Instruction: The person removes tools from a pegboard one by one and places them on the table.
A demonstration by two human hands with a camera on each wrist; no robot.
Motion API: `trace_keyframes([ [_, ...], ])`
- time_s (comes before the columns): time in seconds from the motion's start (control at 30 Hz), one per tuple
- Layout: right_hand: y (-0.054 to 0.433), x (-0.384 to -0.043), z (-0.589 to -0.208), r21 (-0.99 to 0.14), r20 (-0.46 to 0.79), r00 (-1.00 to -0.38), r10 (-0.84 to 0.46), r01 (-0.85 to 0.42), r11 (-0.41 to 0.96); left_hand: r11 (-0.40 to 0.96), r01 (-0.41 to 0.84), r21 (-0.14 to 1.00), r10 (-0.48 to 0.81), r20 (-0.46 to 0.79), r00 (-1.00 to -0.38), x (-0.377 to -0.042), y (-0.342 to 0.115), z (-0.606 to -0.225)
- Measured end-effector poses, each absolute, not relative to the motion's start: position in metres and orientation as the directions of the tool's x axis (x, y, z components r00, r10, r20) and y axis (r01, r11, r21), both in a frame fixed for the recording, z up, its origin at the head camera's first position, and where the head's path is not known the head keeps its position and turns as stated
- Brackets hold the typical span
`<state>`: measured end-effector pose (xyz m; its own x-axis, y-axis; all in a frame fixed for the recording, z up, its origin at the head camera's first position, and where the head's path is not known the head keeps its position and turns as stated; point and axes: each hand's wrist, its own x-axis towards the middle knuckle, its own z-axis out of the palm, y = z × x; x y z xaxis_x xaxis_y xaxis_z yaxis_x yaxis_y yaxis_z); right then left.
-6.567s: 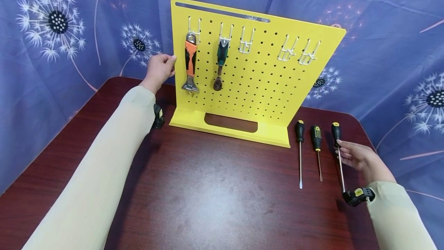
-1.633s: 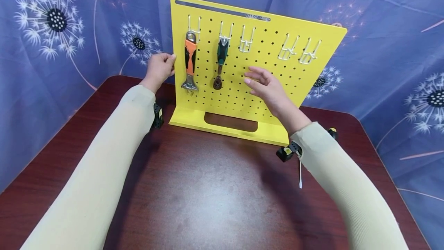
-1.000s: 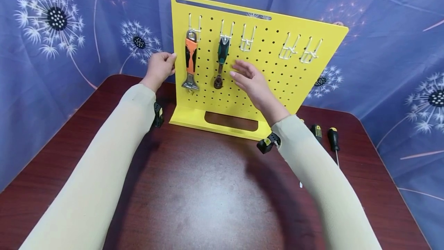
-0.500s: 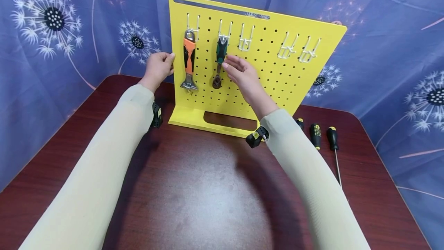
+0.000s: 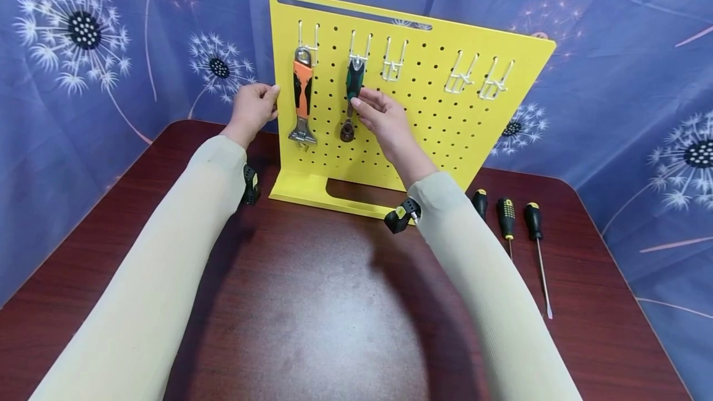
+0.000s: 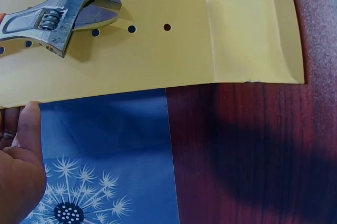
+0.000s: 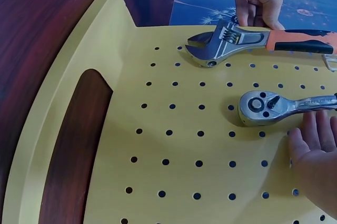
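Head view: the right hand [image 5: 384, 117] is at the ratchet [image 5: 354, 79], thumb and fingers apart, thumb tip over the neck just below the green-and-black handle. From the right wrist, the fingertips [image 7: 311, 124] lie fairly straight along the edge of the tool's neck, touching it or just beside it, and are not clamped on it. The ratchet hangs head down from the second hook from the left on the yellow pegboard [image 5: 440, 99]. The left hand [image 5: 253, 107] pinches that board's left edge, thumb and fingers together on it.

Two tools hang on the board: the ratchet and, nearer the left hand, an adjustable wrench [image 5: 303, 88] with an orange-and-black handle, its jaw end down. Five white wire hooks [image 5: 392, 71] run in a row across the upper part, three of them to the right of the ratchet. Three screwdrivers [image 5: 533, 221] with black-and-yellow handles lie side by side to the right of the board, handles away from the person; the right sleeve [image 5: 479, 289] covers part of the leftmost one.

Board and screwdrivers rest on a dark red-brown, wood-grained table [image 5: 312, 302], which catches a pale patch of light near its middle. Around the back and sides hangs a blue curtain [image 5: 601, 79] printed with white and pinkish dandelions. Each pale cuff has a small black camera [image 5: 397, 218] beside it.
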<state>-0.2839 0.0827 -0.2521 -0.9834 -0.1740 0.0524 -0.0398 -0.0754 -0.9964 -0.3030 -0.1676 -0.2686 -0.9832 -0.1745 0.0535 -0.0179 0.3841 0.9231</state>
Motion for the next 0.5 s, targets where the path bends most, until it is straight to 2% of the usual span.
trace_keyframes([
  [0.5,0.071,-0.283,-0.251,-0.995,0.063,-0.989,-0.133,-0.051,-0.089,0.385,-0.021,0.923,-0.178,0.052,-0.983,-0.304,-0.168,-0.27],
])
